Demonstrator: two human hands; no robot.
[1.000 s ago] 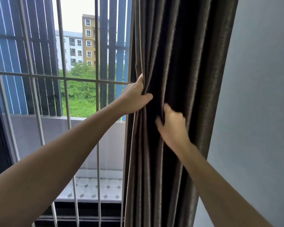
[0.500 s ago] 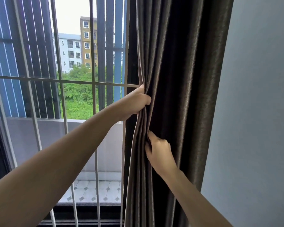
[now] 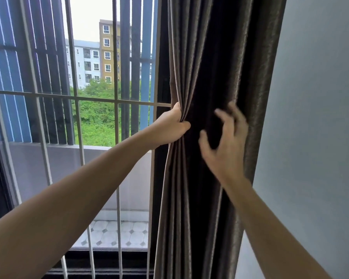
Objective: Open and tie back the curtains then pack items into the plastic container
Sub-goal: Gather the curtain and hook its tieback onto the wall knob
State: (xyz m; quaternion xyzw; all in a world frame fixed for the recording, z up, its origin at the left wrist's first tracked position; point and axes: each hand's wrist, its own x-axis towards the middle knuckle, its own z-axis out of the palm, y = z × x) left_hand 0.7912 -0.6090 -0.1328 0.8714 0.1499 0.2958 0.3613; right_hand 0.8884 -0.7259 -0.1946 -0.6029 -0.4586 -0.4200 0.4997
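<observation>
A dark brown curtain (image 3: 216, 57) hangs bunched in folds at the right side of the window, next to the wall. My left hand (image 3: 169, 127) is closed on the curtain's left edge, pinching several folds at mid height. My right hand (image 3: 226, 143) is in front of the curtain's middle folds, blurred, with fingers spread and nothing in them. I cannot tell whether its fingertips touch the cloth. No tie-back and no plastic container are in view.
White metal bars (image 3: 117, 101) cover the window to the left, with a balcony wall and tiled floor (image 3: 117, 234) behind. A plain grey wall (image 3: 314, 137) stands right of the curtain. Buildings and greenery lie outside.
My right hand let go of the folds lower down, rose up and to the right, and opened its fingers. My left hand keeps its grip on the curtain's edge.
</observation>
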